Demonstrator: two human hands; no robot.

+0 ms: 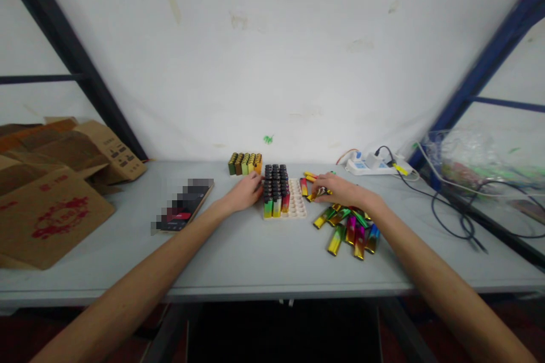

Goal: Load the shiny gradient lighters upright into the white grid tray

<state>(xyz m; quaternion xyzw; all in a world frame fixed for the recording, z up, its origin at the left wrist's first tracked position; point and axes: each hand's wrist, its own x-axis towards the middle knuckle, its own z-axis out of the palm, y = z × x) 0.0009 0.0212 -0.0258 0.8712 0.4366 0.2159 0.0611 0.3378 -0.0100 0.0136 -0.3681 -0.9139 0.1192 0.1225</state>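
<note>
A white tray point(298, 207) with round holes stands mid-table, its left part filled with upright black-topped lighters point(276, 187) with green, yellow and red bodies. My left hand point(246, 191) is closed against the tray's left side, its fingertips partly hidden by the lighters. To the right of the tray lies a loose pile of shiny metallic lighter cases point(349, 228) in gold, green, pink and blue. My right hand point(334, 188) is over the pile's far left part. Its fingers are curled round a yellowish lighter case point(321, 193), mostly covered by the hand.
Behind the left hand stands a block of upright gold-ended pieces point(246, 163). A dark, partly pixelated flat box point(187, 204) lies left. Cardboard boxes point(55, 204) fill the far left. A power strip point(370, 166) with cables point(460, 232) and clear plastic bags point(472, 153) are right.
</note>
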